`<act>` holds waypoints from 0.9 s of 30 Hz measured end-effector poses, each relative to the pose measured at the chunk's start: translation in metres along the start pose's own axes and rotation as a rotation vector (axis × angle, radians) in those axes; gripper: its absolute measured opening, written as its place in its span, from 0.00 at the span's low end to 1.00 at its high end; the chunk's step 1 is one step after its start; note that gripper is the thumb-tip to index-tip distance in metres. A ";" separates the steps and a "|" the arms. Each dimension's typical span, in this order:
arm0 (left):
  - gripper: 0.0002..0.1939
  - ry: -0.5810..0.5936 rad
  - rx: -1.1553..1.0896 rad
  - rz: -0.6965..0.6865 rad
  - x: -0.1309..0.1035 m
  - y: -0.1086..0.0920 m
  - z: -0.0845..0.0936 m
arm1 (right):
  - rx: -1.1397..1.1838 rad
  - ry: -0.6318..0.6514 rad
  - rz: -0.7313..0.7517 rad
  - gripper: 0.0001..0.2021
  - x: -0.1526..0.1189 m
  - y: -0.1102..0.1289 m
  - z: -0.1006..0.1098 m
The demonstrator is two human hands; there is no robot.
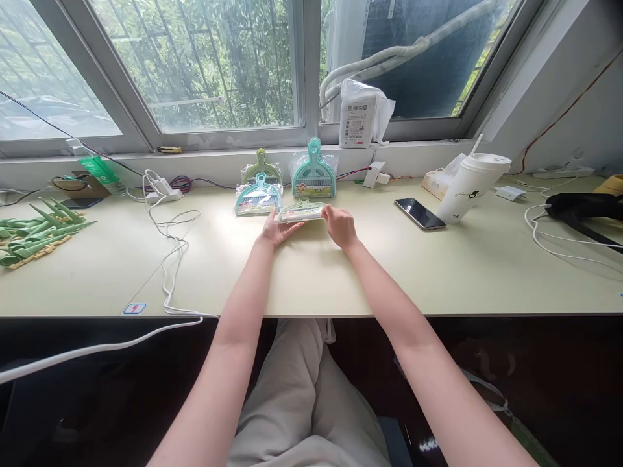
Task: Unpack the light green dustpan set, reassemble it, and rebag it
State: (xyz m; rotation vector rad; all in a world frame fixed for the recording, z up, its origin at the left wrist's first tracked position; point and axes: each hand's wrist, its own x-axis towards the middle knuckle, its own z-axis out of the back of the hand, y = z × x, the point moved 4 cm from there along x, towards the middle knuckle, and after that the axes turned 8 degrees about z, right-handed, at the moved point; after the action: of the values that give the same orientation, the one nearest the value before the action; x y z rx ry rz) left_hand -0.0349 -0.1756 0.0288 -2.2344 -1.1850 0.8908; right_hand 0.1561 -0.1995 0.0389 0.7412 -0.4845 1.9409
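Both hands hold one clear-wrapped package point(302, 212) just above the desk, seen nearly edge-on. My left hand point(279, 230) supports its left end from below, thumb at the edge and fingers under it. The right end is pinched in my right hand point(339, 225), whose fingers are curled. Behind the package stands a wrapped teal dustpan-and-brush set point(314, 175). To its left, a smaller light blue wrapped set point(259, 196) is in front of an olive green one point(261, 167).
A phone point(420, 214) and a white cup with a straw point(470, 188) are at the right, near a tissue pack point(437, 184). White cables point(176, 243) trail across the desk's left part. Green leaf-like pieces point(41, 230) lie far left. A wrapped package point(360, 117) sits on the sill.
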 end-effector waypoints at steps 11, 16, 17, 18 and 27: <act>0.24 -0.069 0.080 0.025 0.013 -0.003 0.013 | 0.188 -0.169 -0.054 0.12 -0.003 -0.007 0.002; 0.24 -0.069 0.129 0.019 0.018 0.000 0.016 | 0.257 -0.210 -0.153 0.11 -0.004 -0.015 0.001; 0.24 -0.066 0.137 0.012 0.019 0.000 0.016 | 0.261 -0.204 -0.167 0.12 -0.004 -0.016 0.001; 0.24 -0.058 0.147 0.004 0.019 0.000 0.016 | 0.261 -0.194 -0.176 0.12 -0.004 -0.018 0.000; 0.24 0.001 0.226 -0.066 0.015 0.001 0.012 | 0.287 -0.129 -0.107 0.17 -0.003 -0.025 -0.008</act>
State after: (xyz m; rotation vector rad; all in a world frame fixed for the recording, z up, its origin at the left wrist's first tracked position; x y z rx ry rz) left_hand -0.0363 -0.1625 0.0153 -2.0049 -1.0920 0.9467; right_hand 0.1768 -0.1855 0.0316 1.0593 -0.2386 1.8905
